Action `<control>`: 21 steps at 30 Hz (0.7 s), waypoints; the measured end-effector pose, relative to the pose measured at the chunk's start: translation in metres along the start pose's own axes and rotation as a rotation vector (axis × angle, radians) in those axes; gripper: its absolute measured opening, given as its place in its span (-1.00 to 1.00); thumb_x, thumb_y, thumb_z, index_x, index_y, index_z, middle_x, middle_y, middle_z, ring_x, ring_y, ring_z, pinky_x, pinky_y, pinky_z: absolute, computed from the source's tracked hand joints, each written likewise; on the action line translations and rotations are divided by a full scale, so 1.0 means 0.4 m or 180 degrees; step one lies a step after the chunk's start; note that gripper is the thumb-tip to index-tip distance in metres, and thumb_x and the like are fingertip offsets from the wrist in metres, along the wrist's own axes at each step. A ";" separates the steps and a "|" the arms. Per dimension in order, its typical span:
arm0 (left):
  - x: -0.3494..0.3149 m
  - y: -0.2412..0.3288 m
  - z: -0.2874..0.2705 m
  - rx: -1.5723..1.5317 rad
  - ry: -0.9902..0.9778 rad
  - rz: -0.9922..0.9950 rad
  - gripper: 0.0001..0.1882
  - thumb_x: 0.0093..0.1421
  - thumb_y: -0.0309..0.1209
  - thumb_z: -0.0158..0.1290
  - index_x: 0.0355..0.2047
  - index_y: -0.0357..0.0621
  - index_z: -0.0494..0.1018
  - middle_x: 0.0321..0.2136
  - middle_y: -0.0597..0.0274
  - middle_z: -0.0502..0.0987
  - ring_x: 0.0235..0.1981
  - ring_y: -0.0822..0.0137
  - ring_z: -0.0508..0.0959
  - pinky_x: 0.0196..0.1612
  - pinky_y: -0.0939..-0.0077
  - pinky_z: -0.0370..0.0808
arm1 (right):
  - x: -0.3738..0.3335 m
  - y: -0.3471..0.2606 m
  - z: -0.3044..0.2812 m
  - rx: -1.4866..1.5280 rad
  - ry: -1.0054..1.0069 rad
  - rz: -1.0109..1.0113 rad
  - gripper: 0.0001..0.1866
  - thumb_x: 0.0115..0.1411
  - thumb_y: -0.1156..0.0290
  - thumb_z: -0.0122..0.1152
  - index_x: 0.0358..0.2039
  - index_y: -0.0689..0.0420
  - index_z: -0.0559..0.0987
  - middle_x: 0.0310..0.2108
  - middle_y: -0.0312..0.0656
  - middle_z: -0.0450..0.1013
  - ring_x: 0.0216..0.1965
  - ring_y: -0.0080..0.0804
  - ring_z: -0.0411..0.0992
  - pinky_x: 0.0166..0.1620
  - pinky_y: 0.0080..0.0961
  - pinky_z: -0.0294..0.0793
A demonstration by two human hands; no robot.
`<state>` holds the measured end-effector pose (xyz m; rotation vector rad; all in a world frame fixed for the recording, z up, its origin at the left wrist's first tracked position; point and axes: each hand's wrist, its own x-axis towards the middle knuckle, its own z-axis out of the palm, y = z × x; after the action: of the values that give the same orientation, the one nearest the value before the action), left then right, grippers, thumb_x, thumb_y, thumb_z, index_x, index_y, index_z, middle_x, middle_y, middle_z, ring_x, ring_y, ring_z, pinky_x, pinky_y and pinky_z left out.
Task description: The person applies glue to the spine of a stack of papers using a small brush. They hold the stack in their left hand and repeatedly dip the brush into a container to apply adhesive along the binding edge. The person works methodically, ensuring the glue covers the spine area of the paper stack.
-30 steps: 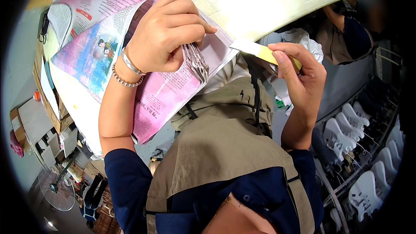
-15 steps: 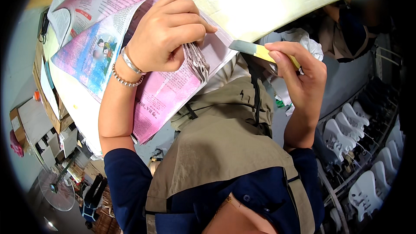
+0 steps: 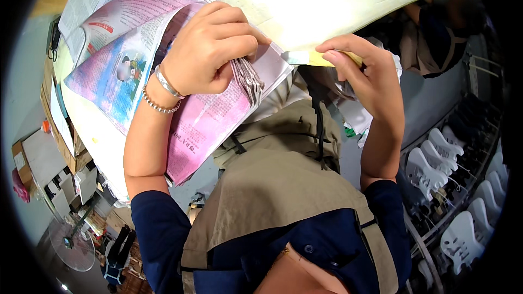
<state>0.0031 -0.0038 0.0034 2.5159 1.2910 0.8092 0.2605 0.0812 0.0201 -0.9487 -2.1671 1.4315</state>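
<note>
A stack of printed newspaper sheets (image 3: 199, 122), pink and blue in places, lies on the pale table and overhangs its near edge. My left hand (image 3: 212, 49) is closed over the folded sheets, fingers curled, with the crumpled fold edges showing beside the palm. To the right, my right hand (image 3: 368, 71) pinches a flat yellow-handled knife (image 3: 313, 58) between thumb and fingers. Its short grey blade points left, and the tip is at the right edge of the paper. Whether the blade touches the sheets, I cannot tell.
The pale yellow tabletop (image 3: 305, 5) spreads beyond the paper. Another person (image 3: 430, 41) is at the upper right. White guitar-shaped bodies (image 3: 460, 242) hang on a rack at the lower right. A fan (image 3: 71, 242) stands at the lower left.
My right hand has moved slightly up and left, bringing the knife to the paper's right edge, and the blade now catches the light. My left hand keeps its hold on the newspaper.
</note>
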 end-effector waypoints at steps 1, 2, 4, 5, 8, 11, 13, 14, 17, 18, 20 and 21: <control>0.000 0.000 0.000 -0.0004 0.0001 0.0000 -0.90 -0.29 -0.45 0.01 -0.65 -0.09 0.37 -0.28 0.23 0.64 -0.41 0.19 0.43 -0.22 0.36 0.36 | 0.007 0.001 0.002 -0.0114 -0.0034 0.0044 -0.89 0.21 0.46 0.19 -0.30 0.21 0.61 -0.55 -0.25 0.47 -0.60 -0.59 0.31 -0.49 -0.63 0.29; 0.002 0.001 -0.001 -0.0026 0.0006 0.0002 -0.90 -0.28 -0.44 0.02 -0.65 -0.09 0.37 -0.28 0.24 0.65 -0.41 0.20 0.43 -0.22 0.37 0.36 | 0.015 0.003 0.003 -0.0228 -0.0066 0.0088 -0.89 0.22 0.45 0.19 -0.30 0.20 0.61 -0.55 -0.26 0.46 -0.60 -0.59 0.31 -0.49 -0.63 0.28; 0.005 0.002 -0.003 -0.0060 0.0012 0.0004 -0.89 -0.26 -0.41 0.04 -0.64 -0.09 0.37 -0.27 0.25 0.65 -0.41 0.20 0.43 -0.23 0.37 0.35 | 0.024 0.006 0.001 -0.0298 -0.0115 0.0099 -0.89 0.22 0.44 0.19 -0.30 0.20 0.61 -0.56 -0.25 0.45 -0.60 -0.60 0.30 -0.49 -0.64 0.28; 0.004 0.001 0.000 -0.0054 0.0035 0.0026 -0.88 -0.25 -0.38 0.05 -0.65 -0.08 0.37 -0.26 0.25 0.65 -0.41 0.21 0.43 -0.23 0.37 0.35 | 0.027 0.006 0.000 -0.0255 -0.0132 0.0067 -0.89 0.22 0.44 0.19 -0.30 0.20 0.61 -0.55 -0.25 0.45 -0.60 -0.60 0.31 -0.49 -0.64 0.28; -0.001 -0.004 0.007 -0.0033 0.0073 0.0069 -0.84 -0.22 -0.30 0.08 -0.65 -0.08 0.37 -0.24 0.27 0.65 -0.42 0.22 0.43 -0.23 0.38 0.34 | 0.027 0.006 -0.009 0.0024 -0.0196 -0.0035 -0.90 0.20 0.46 0.20 -0.32 0.20 0.60 -0.54 -0.23 0.46 -0.57 -0.58 0.33 -0.45 -0.64 0.31; -0.001 -0.006 0.005 -0.0049 0.0042 0.0089 -0.80 -0.20 -0.25 0.09 -0.66 -0.07 0.37 -0.23 0.28 0.65 -0.42 0.23 0.42 -0.24 0.38 0.34 | 0.026 0.016 -0.006 0.0001 -0.0111 -0.0388 -0.93 0.17 0.51 0.20 -0.34 0.21 0.60 -0.52 -0.23 0.48 -0.52 -0.53 0.37 -0.40 -0.62 0.35; -0.001 -0.006 0.000 -0.0084 0.0017 0.0096 -0.78 -0.20 -0.23 0.09 -0.67 -0.08 0.37 -0.23 0.28 0.65 -0.42 0.24 0.42 -0.25 0.39 0.34 | 0.025 0.017 -0.004 -0.0174 -0.0047 -0.0600 -0.93 0.15 0.54 0.20 -0.34 0.21 0.60 -0.50 -0.22 0.49 -0.49 -0.47 0.40 -0.37 -0.61 0.38; -0.002 -0.007 0.001 -0.0086 0.0043 0.0109 -0.77 -0.20 -0.22 0.09 -0.67 -0.08 0.37 -0.24 0.28 0.66 -0.43 0.24 0.42 -0.25 0.39 0.34 | 0.024 0.013 -0.006 -0.0279 -0.0037 -0.0654 -0.93 0.14 0.54 0.20 -0.34 0.21 0.60 -0.49 -0.22 0.50 -0.48 -0.44 0.42 -0.35 -0.60 0.39; -0.004 -0.012 0.006 -0.0120 0.0095 0.0147 -0.75 -0.20 -0.19 0.08 -0.68 -0.08 0.37 -0.28 0.29 0.66 -0.44 0.24 0.41 -0.26 0.38 0.34 | 0.021 0.009 -0.003 -0.0500 0.0057 -0.0902 -0.93 0.13 0.55 0.21 -0.35 0.21 0.59 -0.48 -0.19 0.50 -0.47 -0.38 0.43 -0.34 -0.58 0.41; -0.005 -0.013 0.005 -0.0147 0.0092 0.0154 -0.75 -0.20 -0.18 0.08 -0.68 -0.08 0.37 -0.29 0.30 0.66 -0.44 0.24 0.41 -0.26 0.38 0.34 | 0.020 0.009 -0.002 -0.0559 0.0099 -0.1000 -0.92 0.12 0.55 0.21 -0.35 0.21 0.59 -0.48 -0.17 0.50 -0.47 -0.36 0.44 -0.34 -0.57 0.41; -0.006 -0.013 0.001 -0.0172 0.0086 0.0156 -0.75 -0.20 -0.18 0.08 -0.68 -0.09 0.37 -0.31 0.30 0.67 -0.44 0.24 0.41 -0.26 0.38 0.34 | 0.021 0.005 -0.004 -0.0473 0.0044 -0.0872 -0.92 0.13 0.52 0.22 -0.34 0.21 0.60 -0.49 -0.15 0.49 -0.49 -0.40 0.42 -0.35 -0.58 0.40; -0.005 -0.011 -0.001 -0.0171 0.0084 0.0151 -0.76 -0.19 -0.19 0.07 -0.68 -0.09 0.38 -0.32 0.30 0.67 -0.44 0.24 0.41 -0.27 0.38 0.33 | 0.021 0.002 -0.006 -0.0430 0.0015 -0.0807 -0.91 0.14 0.51 0.23 -0.33 0.21 0.60 -0.50 -0.15 0.49 -0.49 -0.41 0.42 -0.36 -0.58 0.39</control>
<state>-0.0013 -0.0029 0.0012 2.5106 1.2049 0.8782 0.2562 0.0889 0.0199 -0.6885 -2.3080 1.1757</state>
